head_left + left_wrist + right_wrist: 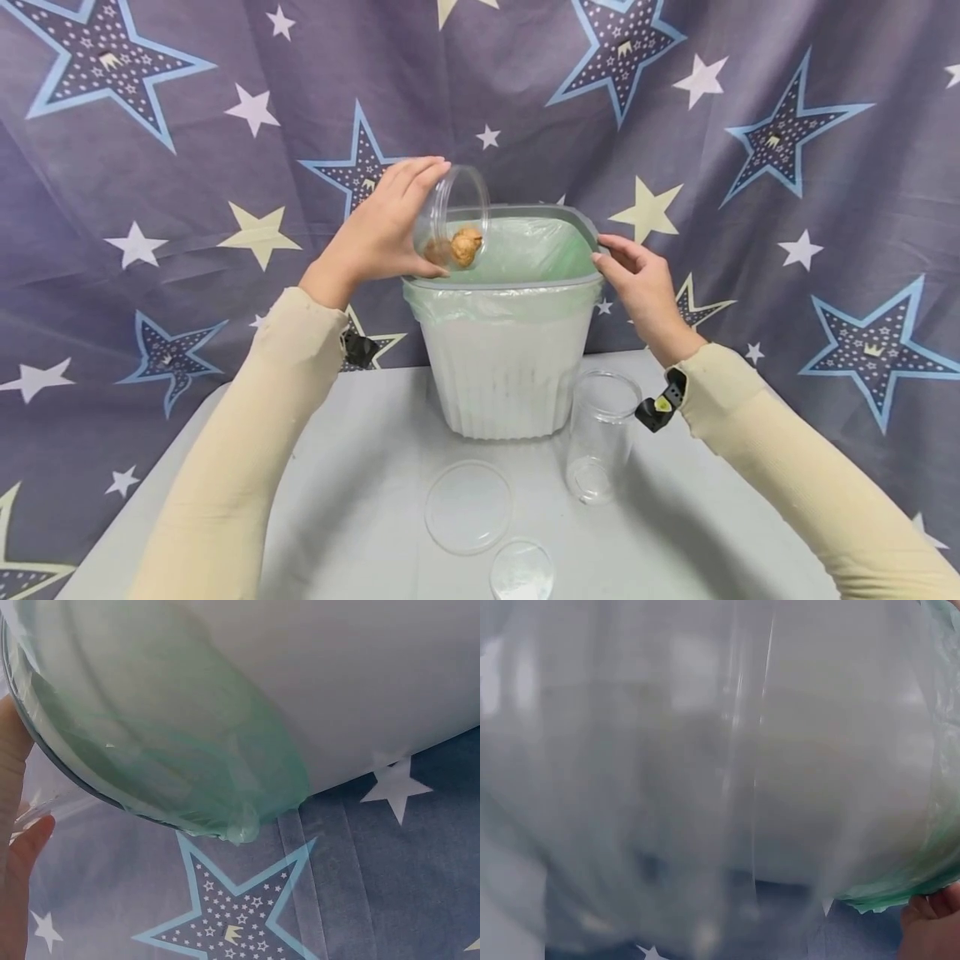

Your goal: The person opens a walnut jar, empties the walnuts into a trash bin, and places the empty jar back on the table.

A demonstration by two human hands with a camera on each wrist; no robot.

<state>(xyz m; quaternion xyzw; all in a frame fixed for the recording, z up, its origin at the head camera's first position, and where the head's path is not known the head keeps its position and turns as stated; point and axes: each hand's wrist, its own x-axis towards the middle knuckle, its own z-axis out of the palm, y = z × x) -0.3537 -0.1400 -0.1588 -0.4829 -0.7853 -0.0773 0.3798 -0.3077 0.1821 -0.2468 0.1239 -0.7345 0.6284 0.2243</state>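
Note:
In the head view my left hand (386, 221) grips a clear plastic tub (463, 196), tipped sideways at the left part of the bin's mouth. Brown lumpy pieces (466, 247) lie in its lower side. The white bin (502, 367) stands upright, lined with a pale green bag (536, 250) folded over its grey rim (517, 286). At the right side of that rim, my right hand (641, 283) pinches the edge between thumb and fingers. The left wrist view catches part of the left hand (22, 855) beside the rim; the right wrist view shows right fingertips (934, 907) at the bag.
A tall clear jar (600, 450) stands open close to the bin's right front, under my right forearm. Two clear round lids (468, 508) lie on the grey table (360, 500) before the bin. A star-patterned curtain (517, 92) hangs behind.

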